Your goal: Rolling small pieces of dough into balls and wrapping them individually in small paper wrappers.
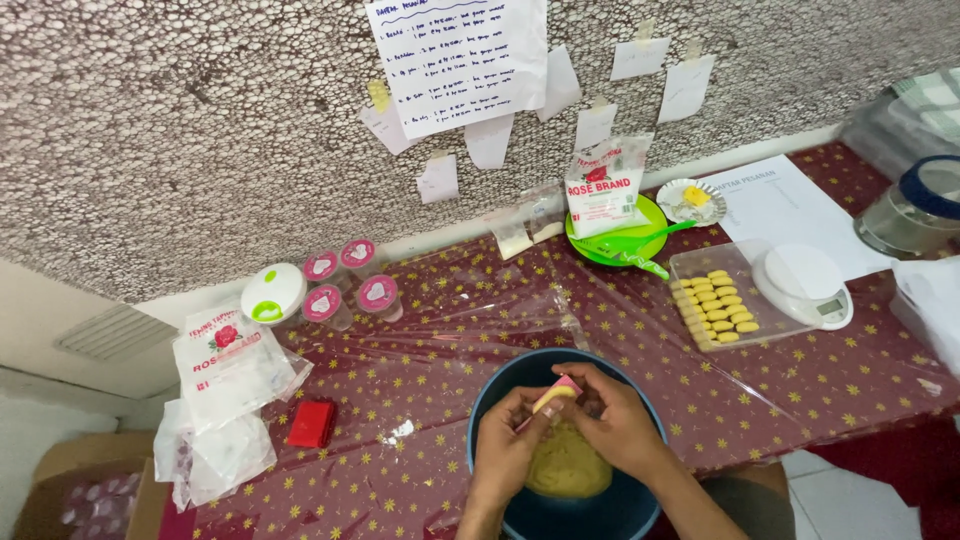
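1. A dark blue bowl is seen at the 6 o'clock edge of the maroon star-patterned tablecloth; a lump of yellow dough lies inside it.
2. The left hand and right hand are brought together over the bowl, both closed on a small pink mould packed with dough.
3. A clear tray of shaped yellow pieces is placed at 2 o'clock from the bowl, touching a white kitchen scale.
4. At 12 o'clock stands a flour bag on a green plate.
5. Pink-lidded jars, possibly four, are grouped at 10 o'clock.
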